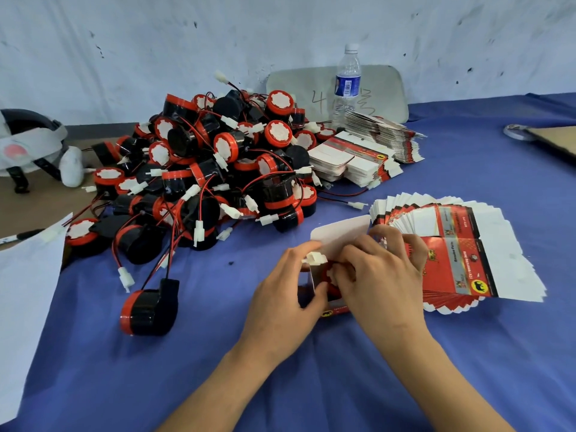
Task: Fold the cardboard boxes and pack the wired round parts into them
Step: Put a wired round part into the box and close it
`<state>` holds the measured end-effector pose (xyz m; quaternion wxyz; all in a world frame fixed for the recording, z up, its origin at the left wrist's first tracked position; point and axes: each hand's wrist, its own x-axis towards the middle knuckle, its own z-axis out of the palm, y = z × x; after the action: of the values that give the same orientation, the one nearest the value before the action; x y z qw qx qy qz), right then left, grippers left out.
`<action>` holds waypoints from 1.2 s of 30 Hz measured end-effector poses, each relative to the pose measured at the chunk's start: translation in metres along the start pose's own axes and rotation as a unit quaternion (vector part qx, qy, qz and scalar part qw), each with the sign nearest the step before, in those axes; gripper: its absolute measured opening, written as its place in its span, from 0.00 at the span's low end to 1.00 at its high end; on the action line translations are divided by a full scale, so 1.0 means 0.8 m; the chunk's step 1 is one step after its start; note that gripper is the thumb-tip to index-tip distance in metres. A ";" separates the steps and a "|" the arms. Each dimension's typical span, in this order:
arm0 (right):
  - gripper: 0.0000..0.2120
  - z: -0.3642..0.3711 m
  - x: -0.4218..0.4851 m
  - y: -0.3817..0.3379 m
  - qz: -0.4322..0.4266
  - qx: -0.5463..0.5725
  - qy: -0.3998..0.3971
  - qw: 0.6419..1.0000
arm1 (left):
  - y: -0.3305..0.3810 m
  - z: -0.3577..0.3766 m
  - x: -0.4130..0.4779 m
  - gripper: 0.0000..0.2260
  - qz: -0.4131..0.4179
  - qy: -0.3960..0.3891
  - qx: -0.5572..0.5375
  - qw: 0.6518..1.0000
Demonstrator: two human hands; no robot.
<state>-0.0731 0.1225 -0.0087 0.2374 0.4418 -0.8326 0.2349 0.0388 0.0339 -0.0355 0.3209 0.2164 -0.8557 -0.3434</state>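
With the left hand [280, 294] gripping the box [339, 236] steady, the right hand [385, 275], fingers curled on the round part [326, 273], should tuck its connector [315, 258] fully inside.

Matt blue cloth [311, 369] lies under both hands; glossy red printed card blanks [452, 263] sit right of them, shiny black-and-red plastic parts [218, 169] beyond.

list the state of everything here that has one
box, folded up, lid flap open, held in both hands
left hand, grips the box
right hand, grips the box at its opening
round parts, piled, unpacked
flat boxes, unfolded, fanned out
water bottle, upright, capped
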 end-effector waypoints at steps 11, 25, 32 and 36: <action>0.05 -0.003 0.000 0.000 0.006 0.029 0.020 0.999 | -0.004 -0.002 0.003 0.12 0.099 0.065 0.041 0.992; 0.03 -0.008 0.004 -0.006 0.109 0.365 -0.055 0.923 | -0.011 0.005 0.004 0.14 0.021 0.027 -0.035 0.999; 0.11 -0.004 0.007 0.003 0.154 0.407 -0.029 0.900 | -0.010 0.002 0.006 0.20 0.011 0.019 -0.048 0.999; 0.12 -0.001 0.004 -0.001 0.082 0.342 -0.026 0.936 | -0.011 0.001 0.005 0.22 0.011 0.006 -0.052 0.999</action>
<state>-0.0743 0.1207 -0.0063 0.0299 0.4324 -0.7412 0.5126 0.0370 0.0261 -0.0405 0.3405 0.1922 -0.8370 -0.3829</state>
